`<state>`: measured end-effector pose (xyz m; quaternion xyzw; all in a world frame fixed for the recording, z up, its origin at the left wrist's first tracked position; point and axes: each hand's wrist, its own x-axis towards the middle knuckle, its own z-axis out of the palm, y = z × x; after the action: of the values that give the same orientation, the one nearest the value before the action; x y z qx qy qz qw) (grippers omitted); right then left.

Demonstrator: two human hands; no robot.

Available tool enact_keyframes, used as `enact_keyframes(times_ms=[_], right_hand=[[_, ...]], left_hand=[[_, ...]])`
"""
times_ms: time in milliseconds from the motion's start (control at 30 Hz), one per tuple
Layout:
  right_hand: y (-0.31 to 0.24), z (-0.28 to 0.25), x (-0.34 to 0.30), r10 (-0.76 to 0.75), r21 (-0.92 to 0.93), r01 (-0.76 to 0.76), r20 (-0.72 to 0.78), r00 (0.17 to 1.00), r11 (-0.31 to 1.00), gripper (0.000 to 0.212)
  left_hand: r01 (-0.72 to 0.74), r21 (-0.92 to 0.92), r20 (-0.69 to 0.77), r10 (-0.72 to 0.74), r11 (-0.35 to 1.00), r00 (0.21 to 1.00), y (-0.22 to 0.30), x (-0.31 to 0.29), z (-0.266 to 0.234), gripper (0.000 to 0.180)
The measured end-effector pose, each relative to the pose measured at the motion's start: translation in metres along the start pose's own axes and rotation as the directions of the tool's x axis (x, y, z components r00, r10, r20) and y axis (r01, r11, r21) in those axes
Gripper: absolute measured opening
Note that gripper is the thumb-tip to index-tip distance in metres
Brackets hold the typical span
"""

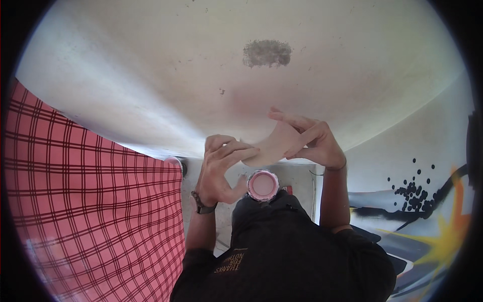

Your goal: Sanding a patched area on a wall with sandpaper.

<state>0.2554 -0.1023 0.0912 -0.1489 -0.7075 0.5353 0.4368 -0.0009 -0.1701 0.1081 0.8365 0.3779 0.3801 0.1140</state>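
Observation:
A thin, pale, bent sheet (pixel 274 145) spans the gap between my two hands, in front of a whitish wall. My left hand (pixel 219 161) grips its left end with the fingers, while the thumb hangs lower and apart. At the other end, my right hand (pixel 319 141) pinches the sheet between thumb and fingers, with one finger stretched toward the wall. What the sheet is made of I cannot tell. Below my hands stands a round tub (pixel 263 185) with a pink, smeared rim and pale contents.
The whitish wall (pixel 322 75) bears a rough grey patch (pixel 267 53). A pink checked cloth (pixel 100 196) hangs along the left. On the right is a wall painted with a yellow star shape (pixel 443 241) and black dots. A small red object (pixel 288 190) lies beside the tub.

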Motion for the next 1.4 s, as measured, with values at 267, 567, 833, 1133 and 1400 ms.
enact_keyframes(times_ms=[267,567,833,1133,1400], right_hand=[[0.016,0.014,-0.009,-0.007,0.395,-0.058,0.16,0.987,0.917,0.013],[0.005,0.043,-0.005,-0.089,-0.023,0.087,-0.413,0.907,0.996,0.05],[0.011,0.022,0.018,-0.416,-0.437,0.142,-0.633,0.653,0.888,0.037],[0.052,-0.008,0.062,-0.865,-0.983,-0.153,-0.16,0.476,0.098,0.042],[0.084,-0.019,0.084,-0.869,-0.96,-0.248,-0.232,0.437,0.132,0.048]], left_hand=[[-0.044,-0.229,0.11,0.071,0.973,0.991,0.03,-0.003,0.031,0.041],[0.006,-0.17,-0.238,-0.046,0.985,0.97,0.016,-0.003,0.064,0.054],[0.017,0.364,-0.44,0.156,0.931,0.884,-0.041,0.072,0.081,0.065],[0.058,0.299,-0.544,0.121,0.953,0.83,-0.076,0.096,0.117,0.068],[0.196,0.333,-0.596,0.045,0.922,0.802,-0.083,0.09,0.128,0.068]])
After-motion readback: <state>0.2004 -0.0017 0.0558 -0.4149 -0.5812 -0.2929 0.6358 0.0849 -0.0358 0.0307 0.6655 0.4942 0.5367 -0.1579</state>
